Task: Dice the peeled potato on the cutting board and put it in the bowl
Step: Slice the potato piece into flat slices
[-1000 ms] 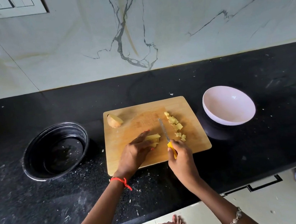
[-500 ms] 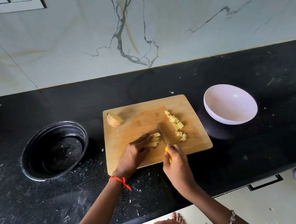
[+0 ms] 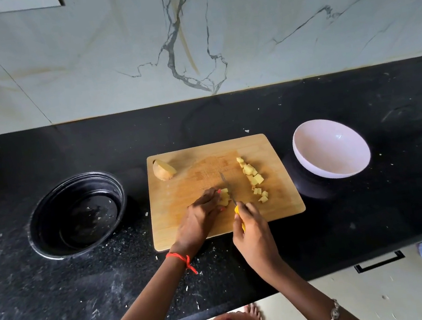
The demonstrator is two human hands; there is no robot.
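A wooden cutting board (image 3: 205,166) lies on the black counter. My left hand (image 3: 198,217) presses down a small stack of potato strips (image 3: 225,197) near the board's middle front. My right hand (image 3: 251,232) grips a yellow-handled knife (image 3: 228,189), its blade lying just right of the strips. A row of several potato cubes (image 3: 254,178) sits on the board's right side. A potato chunk (image 3: 163,169) rests at the board's back left corner. The pale pink bowl (image 3: 331,148) stands to the right of the board, with nothing in it.
A black round container (image 3: 77,215) stands left of the board. Small scraps are scattered over the counter (image 3: 225,115). A marble wall rises behind. The counter's front edge runs below my forearms, with a drawer handle (image 3: 379,261) at lower right.
The knife blade has shifted left, closer to my left fingertips, and the visible stack of strips has grown shorter. My right hand followed slightly left.
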